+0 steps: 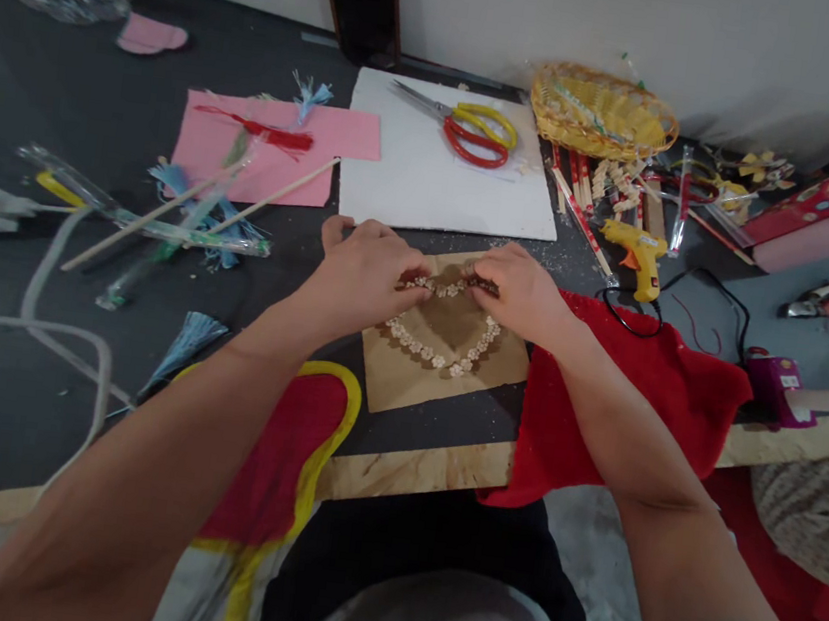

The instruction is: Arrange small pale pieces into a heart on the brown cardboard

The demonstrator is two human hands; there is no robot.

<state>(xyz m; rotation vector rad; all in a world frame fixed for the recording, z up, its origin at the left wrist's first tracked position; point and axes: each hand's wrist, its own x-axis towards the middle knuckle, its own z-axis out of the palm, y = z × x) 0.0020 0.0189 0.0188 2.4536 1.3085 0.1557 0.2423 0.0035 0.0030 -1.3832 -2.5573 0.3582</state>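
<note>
A string of small pale flower shapes [438,361] forms a loop, roughly heart-like, on a square of brown cardboard [394,389] in front of me. My left hand [370,270] pinches the upper left part of the flower string between thumb and fingers. On the upper right part, my right hand [515,288] has its fingers closed on the same string. A short run of flowers shows between the two hands. My fingertips hide the places where they grip.
Scissors [473,136] lie on a white board [443,198] behind the cardboard. A yellow glue gun [637,252] and wicker basket [605,112] are at the right, with red cloth [648,380] below. Pink sheet [317,178], sticks and a white cable [48,276] lie left.
</note>
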